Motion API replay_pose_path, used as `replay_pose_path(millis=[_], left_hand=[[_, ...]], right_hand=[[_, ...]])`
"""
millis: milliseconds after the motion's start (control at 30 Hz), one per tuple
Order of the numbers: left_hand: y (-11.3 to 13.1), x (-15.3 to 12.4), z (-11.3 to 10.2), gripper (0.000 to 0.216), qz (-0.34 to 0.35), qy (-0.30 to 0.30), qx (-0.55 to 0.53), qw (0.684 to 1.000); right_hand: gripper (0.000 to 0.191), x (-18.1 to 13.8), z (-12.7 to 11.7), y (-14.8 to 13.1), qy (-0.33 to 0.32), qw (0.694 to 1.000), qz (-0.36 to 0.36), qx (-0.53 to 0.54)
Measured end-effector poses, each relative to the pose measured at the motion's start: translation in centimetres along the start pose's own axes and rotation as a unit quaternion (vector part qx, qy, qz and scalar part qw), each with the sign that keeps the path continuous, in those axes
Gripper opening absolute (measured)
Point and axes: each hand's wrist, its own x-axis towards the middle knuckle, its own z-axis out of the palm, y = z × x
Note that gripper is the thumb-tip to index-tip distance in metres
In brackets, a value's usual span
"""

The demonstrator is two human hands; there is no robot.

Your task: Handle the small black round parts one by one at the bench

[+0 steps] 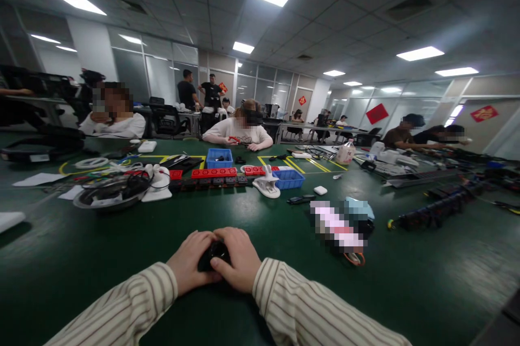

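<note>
Both my hands rest together on the green table [260, 281] close to me. My left hand [190, 260] and my right hand [239, 256] are curled around a small black object [213, 254] held between them; only its dark rounded top shows between the fingers and thumbs. Both wrists wear striped sleeves. The nearest other thing is a pink and white item [337, 227] to the right, blurred out, with an orange cable loop [354, 258] beside it.
Farther back lie red power strips [214, 173], two blue bins [219, 157], a white clamp-like device [267, 183], a round tray with cables [109, 191] and black strips [442, 208] at right. Several people sit along the far side.
</note>
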Motion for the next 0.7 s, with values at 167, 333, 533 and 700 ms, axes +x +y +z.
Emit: replay_pose_path(millis=[167, 333, 533, 700], left_hand=[[0.42, 0.26, -0.34, 0.045, 0.0, -0.011, 0.024, 1.0], [0.78, 0.7, -0.88, 0.028, -0.006, -0.049, -0.007, 0.999], [0.01, 0.54, -0.47, 0.034, 0.011, -0.034, -0.065, 0.997], [-0.15, 0.18, -0.32, 0.067, 0.009, -0.005, -0.037, 0.999]], right_hand=[[0.037, 0.19, 0.52, 0.02, 0.016, 0.998, 0.041, -0.052], [0.029, 0.22, 0.59, -0.14, 0.023, 0.995, 0.055, -0.075], [0.032, -0.06, -0.06, -0.29, -0.007, 0.999, -0.03, -0.015], [0.054, -0.43, 0.0, 0.1, 0.018, 0.999, 0.007, 0.027]])
